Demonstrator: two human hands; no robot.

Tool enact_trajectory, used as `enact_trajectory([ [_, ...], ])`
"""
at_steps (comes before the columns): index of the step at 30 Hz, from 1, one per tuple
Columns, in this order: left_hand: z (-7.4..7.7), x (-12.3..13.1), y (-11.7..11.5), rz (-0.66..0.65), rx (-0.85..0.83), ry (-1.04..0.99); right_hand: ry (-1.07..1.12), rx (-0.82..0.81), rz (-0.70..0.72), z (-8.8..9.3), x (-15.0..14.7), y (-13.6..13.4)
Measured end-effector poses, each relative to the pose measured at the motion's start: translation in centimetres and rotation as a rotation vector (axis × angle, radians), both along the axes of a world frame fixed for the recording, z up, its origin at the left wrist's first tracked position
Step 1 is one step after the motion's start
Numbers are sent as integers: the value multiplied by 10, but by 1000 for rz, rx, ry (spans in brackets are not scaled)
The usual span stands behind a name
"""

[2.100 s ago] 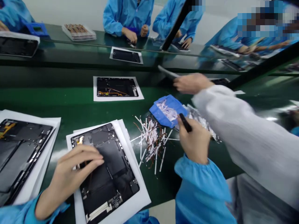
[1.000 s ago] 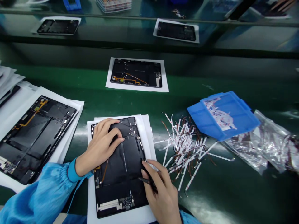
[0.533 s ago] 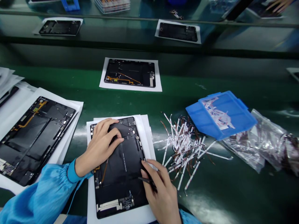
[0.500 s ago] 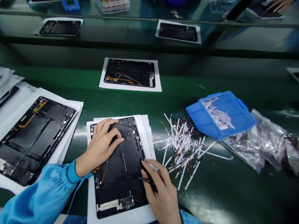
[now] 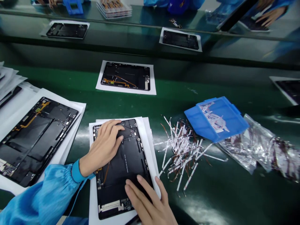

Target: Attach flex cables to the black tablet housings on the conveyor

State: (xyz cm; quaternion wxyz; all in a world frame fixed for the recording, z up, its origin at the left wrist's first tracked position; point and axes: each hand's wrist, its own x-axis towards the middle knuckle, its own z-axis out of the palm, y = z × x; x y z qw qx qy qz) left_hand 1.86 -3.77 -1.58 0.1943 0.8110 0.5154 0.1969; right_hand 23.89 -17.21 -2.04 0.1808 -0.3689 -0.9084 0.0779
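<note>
Head cam view, looking down at the desk. Closest in, my left hand (image 5: 103,150) in its blue sleeve (image 5: 47,195) sits on the upper part of a black tablet back panel (image 5: 132,165), fingers (image 5: 114,129) pressed together and resting on it. Right hand (image 5: 146,201) is flat on the lower part of the same panel, fingers (image 5: 142,187) spread, not pinching anything I can see. A thin dark tool (image 5: 133,220) pokes out by the bottom edge under that palm, can't tell if it's held. The panel lies on a stack of white paper (image 5: 152,165). Just left, another panel (image 5: 37,140) with an orange flex cable sits on its own paper. To the right there's a messy pile of white-and-brown strips (image 5: 180,150), then a blue tray (image 5: 217,118) touching a crinkly clear bag (image 5: 255,147). Further up the green desk (image 5: 178,100), one more panel (image 5: 125,76) lies on paper, and blue sleeves (image 5: 175,3) show along the top edge.
</note>
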Motion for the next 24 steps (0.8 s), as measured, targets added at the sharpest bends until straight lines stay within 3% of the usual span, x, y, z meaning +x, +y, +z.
enact_trajectory([
  [2, 5, -3, 0, 47, -24, -150, -51, 10, 31, 3, -4, 9],
  [5, 14, -11, 5, 114, 13, -299, -59, -24, -34, 4, -12, 25],
  [8, 15, -23, 14, 147, 96, -145, -84, -32, -95, 4, -21, 43],
  [12, 1, -33, 20, 153, 101, 48, -83, -59, -127, 1, -32, 67],
  [17, -12, -36, 20, 181, 88, 73, 45, -142, -156, -11, -40, 86],
  [24, -9, -41, 28, 163, 85, 26, 383, -94, -319, -24, -34, 90],
])
